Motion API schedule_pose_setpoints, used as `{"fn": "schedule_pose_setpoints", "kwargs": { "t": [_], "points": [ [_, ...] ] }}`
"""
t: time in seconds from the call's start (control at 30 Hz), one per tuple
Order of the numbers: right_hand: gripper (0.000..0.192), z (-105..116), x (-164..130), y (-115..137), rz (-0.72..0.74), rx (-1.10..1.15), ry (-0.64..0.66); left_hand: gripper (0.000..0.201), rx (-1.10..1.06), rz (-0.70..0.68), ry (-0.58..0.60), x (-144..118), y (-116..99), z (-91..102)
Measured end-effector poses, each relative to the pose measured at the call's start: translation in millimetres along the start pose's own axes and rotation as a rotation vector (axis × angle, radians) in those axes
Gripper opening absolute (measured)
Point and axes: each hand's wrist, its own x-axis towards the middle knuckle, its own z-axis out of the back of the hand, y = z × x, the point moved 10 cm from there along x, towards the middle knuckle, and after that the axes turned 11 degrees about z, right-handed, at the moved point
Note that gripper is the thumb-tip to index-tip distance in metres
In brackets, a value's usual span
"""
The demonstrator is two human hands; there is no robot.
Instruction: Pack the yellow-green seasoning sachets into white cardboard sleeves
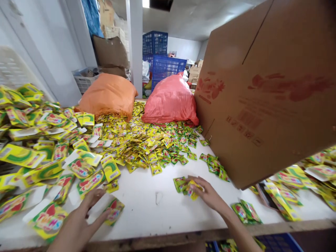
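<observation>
— Yellow-and-green sachets (147, 141) lie heaped across the white surface (157, 206) in the head view; why the bare patch in the middle?

— It looks like working room: the loose heap sits toward the far side, against the orange sack (109, 94) and the pink sack (170, 99), and the near strip lies within reach of both hands

— What is the right hand (207, 192) doing?

— Its fingers are curled shut around a small bunch of sachets (185, 184), gathered on the surface just this side of the heap, likely so they stack evenly

— And the left hand (84, 213)?

— Fingers spread, palm down, resting on a white-edged card (99, 206) beside one sachet (114, 211); it pins rather than pinches. More printed cards (31, 140) are piled at the left, close to that hand

— That brown thing on the right?

— A cardboard box (265, 91), tilted, looming over the right edge, where more cards lie beneath it
</observation>
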Motion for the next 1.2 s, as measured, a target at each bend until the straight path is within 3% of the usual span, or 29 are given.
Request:
{"fn": "schedule_pose_setpoints", "kwargs": {
  "t": [0.13, 0.23, 0.3, 0.37, 0.5, 0.6, 0.7, 0.8, 0.9, 0.97, 1.13, 1.2],
  "points": [
    [0.045, 38.2, -10.3, -22.1, -0.157, 0.024, -0.246, 0.043, -0.023, 0.002, 0.127, 1.8, -8.8, -24.6],
    [0.047, 37.7, -3.7, -25.3, -0.172, -0.011, -0.241, 0.047, -0.214, 0.059, 0.208, 1.2, -8.2, -53.0],
    [0.040, 24.7, 3.2, -16.7, -0.136, -0.014, -0.176, 0.048, -0.367, 0.104, 0.274, -1.1, -5.8, -71.3],
    [0.029, 1.4, 10.2, -1.2, -0.070, -0.108, -0.021, 0.047, -0.474, 0.153, 0.315, -3.6, -2.8, -83.3],
    [0.008, -45.2, 14.8, 22.9, 0.015, -0.357, 0.260, 0.041, -0.586, 0.196, 0.347, -9.1, -5.0, -92.0],
    [0.021, -60.6, 12.1, 31.5, 0.002, -0.374, 0.269, 0.036, -0.725, 0.203, 0.478, -20.1, -16.6, -105.5],
    [0.035, -68.5, -2.2, 29.0, -0.083, -0.367, 0.239, 0.037, -0.847, 0.299, 0.621, -33.9, -23.7, -125.8],
    [0.026, -80.7, -23.7, 31.3, -0.116, -0.301, 0.262, 0.036, -0.870, 0.366, 0.703, -41.1, -29.5, -141.3],
    [0.013, -95.0, -34.6, 49.2, -0.105, -0.133, 0.314, 0.033, -0.866, 0.367, 0.774, -41.9, -37.5, -150.7],
    [0.006, -101.1, -26.4, 70.6, -0.082, 0.040, 0.284, 0.032, -0.862, 0.354, 0.814, -41.5, -42.4, -154.6],
    [0.013, -97.1, 21.5, 117.6, 0.065, 0.253, -0.099, 0.027, -0.841, 0.264, 0.867, -42.8, -52.3, -156.6],
    [0.011, -109.5, 31.6, 131.0, 0.151, 0.226, -0.071, 0.028, -0.874, 0.253, 0.848, -42.2, -51.8, -154.5]
  ]
}}
